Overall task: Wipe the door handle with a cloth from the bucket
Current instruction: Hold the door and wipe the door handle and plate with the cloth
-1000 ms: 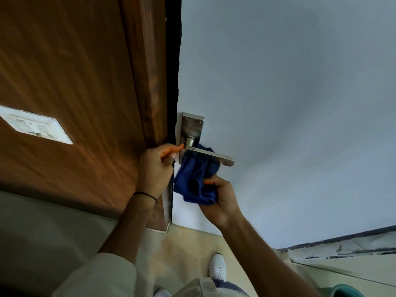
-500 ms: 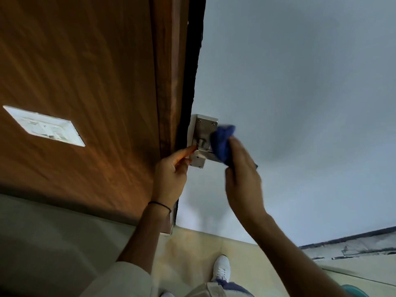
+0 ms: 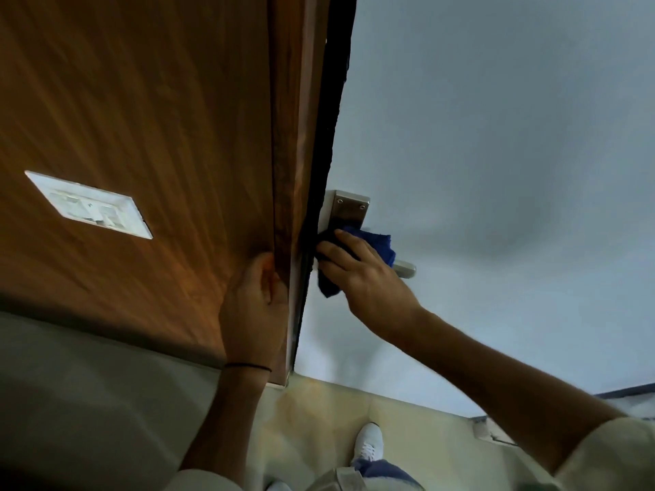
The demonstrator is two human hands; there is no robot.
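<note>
A silver door handle (image 3: 349,210) with a square back plate is fixed to the pale grey door (image 3: 496,171). Only the plate's top and the lever's tip (image 3: 406,269) show. My right hand (image 3: 365,278) presses a dark blue cloth (image 3: 379,244) over the lever's base, and the cloth covers most of the lever. My left hand (image 3: 253,310) grips the brown wooden door frame (image 3: 294,171) just left of the handle, fingers wrapped around its edge. The bucket is out of view.
A white switch plate (image 3: 88,205) sits on the brown wooden panel (image 3: 141,118) at the left. Below are a beige tiled floor (image 3: 407,419) and my white shoe (image 3: 368,442). A dark gap runs between frame and door.
My right hand has slid the cloth left, from the lever onto its base by the plate. My left hand has left the handle plate and taken hold of the door frame lower down.
</note>
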